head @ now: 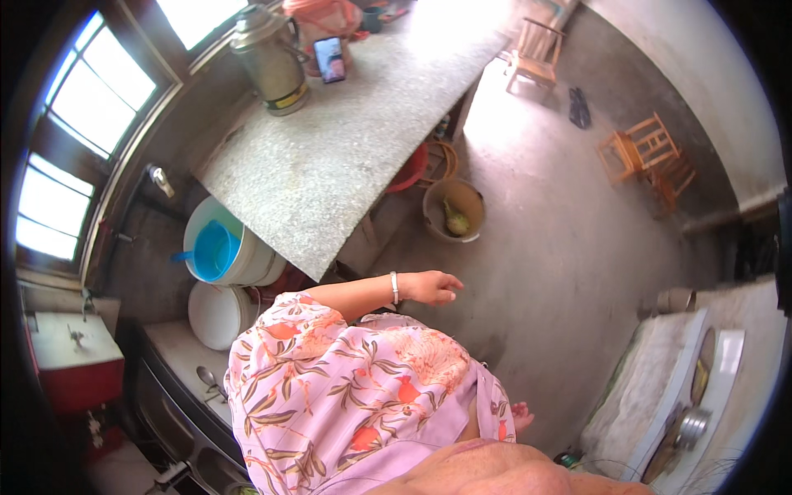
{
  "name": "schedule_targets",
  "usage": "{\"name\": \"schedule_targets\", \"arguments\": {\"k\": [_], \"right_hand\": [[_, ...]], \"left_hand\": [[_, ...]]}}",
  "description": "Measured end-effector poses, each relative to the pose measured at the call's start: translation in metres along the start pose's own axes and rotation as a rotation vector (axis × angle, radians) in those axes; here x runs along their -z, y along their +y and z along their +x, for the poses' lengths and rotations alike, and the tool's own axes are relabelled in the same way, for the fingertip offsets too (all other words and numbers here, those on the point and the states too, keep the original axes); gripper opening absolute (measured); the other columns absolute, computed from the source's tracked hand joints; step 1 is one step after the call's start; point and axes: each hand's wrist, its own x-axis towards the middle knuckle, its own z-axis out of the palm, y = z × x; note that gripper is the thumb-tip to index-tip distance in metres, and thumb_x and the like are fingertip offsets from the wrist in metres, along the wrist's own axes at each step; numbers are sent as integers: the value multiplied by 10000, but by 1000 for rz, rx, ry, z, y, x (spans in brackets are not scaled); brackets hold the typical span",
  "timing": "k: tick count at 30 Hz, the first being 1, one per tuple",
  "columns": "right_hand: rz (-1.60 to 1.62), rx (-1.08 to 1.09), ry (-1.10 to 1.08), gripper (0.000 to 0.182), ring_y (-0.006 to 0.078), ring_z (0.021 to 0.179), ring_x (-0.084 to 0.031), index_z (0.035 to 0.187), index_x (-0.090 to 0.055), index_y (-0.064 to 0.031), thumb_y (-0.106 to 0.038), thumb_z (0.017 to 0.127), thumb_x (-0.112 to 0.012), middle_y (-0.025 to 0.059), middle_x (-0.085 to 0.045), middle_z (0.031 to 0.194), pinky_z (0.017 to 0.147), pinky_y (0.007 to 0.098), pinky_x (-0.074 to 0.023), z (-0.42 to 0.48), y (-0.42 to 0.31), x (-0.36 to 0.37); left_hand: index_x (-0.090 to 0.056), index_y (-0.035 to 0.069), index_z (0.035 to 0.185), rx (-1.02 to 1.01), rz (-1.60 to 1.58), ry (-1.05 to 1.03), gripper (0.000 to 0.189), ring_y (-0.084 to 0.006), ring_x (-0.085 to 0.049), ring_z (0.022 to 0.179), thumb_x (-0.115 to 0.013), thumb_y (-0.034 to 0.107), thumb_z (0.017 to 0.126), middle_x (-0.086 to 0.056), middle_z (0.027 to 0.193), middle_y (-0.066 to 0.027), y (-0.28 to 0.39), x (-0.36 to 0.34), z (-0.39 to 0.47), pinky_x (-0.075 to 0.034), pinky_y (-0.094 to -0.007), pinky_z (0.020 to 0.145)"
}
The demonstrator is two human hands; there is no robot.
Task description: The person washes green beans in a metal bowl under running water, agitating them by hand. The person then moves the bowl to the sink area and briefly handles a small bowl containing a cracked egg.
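Note:
My left hand (431,288), with a white bracelet at its wrist, hangs in the air over the concrete floor. It is empty, with fingers loosely bent and a little apart. Nearest to it are the corner of a speckled stone countertop (297,204) and a bucket (435,226) standing on the floor. A yellow-green vegetable or fruit (456,220) lies inside that bucket. Only the fingers of my right hand (523,417) show, beside the edge of my flowered pink dress (371,396); whether they hold anything is hidden.
A metal thermos flask (270,68) and a propped phone (329,60) stand on the countertop. Left of it, a blue scoop (216,250) sits in a white bucket (257,260). Wooden chairs (643,145) stand by the wall. A stove ledge (665,383) lies at right.

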Motion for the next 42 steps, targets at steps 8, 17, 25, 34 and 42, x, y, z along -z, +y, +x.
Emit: {"name": "schedule_targets", "arguments": {"k": [8,17,25,34,42], "right_hand": [[-190,-204,-266,432,170,731,-609,1075,-499,-69,-463,913,-429,40,-630,831,630,313,-516,15,49,-147],[-284,-288,-242,557,166,726,-611,1290,-366,-48,-445,908,-450,34,-615,885,634,348,-530,9,94,-239],[-505,-295,-281,425,178,740,-611,1185,-425,-69,-398,916,-455,32,-613,874,634,351,-519,24,118,-328],[-664,-359,-462,428,200,775,-620,1219,-432,-45,-348,922,-479,76,-614,946,646,362,-519,22,164,-495],[-775,-309,-791,314,202,725,-619,1135,-469,-59,-301,935,-481,83,-617,895,592,351,-522,-12,186,-651]], "left_hand": [[-388,43,1366,-32,-207,274,482,-107,-529,925,-524,153,916,-536,1077,-32,-12,68,-62,-486,-267,785],[-478,36,1298,-273,-203,734,367,-142,-582,990,-460,51,932,-605,1105,-84,-25,133,-122,-477,-279,871],[-526,25,1236,-220,-43,1266,353,-190,-595,1038,-499,10,885,-625,1106,-112,-66,142,-171,-460,-310,902],[-423,26,1308,219,549,1729,536,-384,-446,1179,-561,21,791,-459,1257,-244,-107,132,-186,-364,-408,1002],[-168,96,1451,823,368,1839,761,-465,-98,1374,-606,240,846,-130,1477,-269,-135,118,-150,-181,-695,1000]]}}
